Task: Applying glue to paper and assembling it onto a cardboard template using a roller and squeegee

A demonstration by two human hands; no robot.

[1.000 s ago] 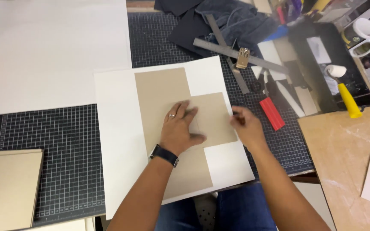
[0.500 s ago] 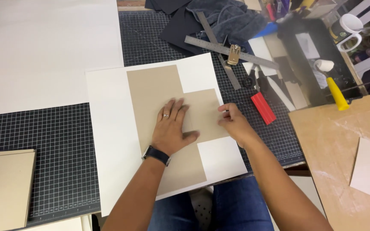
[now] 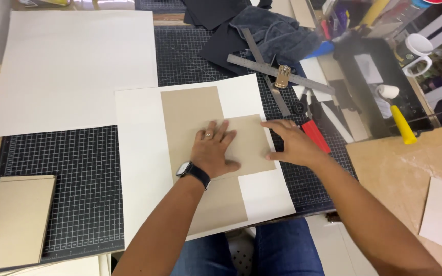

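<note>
- Your left hand (image 3: 215,149) lies flat, fingers spread, pressing the small tan board (image 3: 249,145).
- Your right hand (image 3: 291,144), open, touches that board's right edge.
- It overlaps the long tan board (image 3: 193,117) on the cream sheet (image 3: 139,153).

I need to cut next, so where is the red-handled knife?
In the head view the red-handled knife lies on the cutting mat, just right of the right hand, below the metal rulers.
</note>
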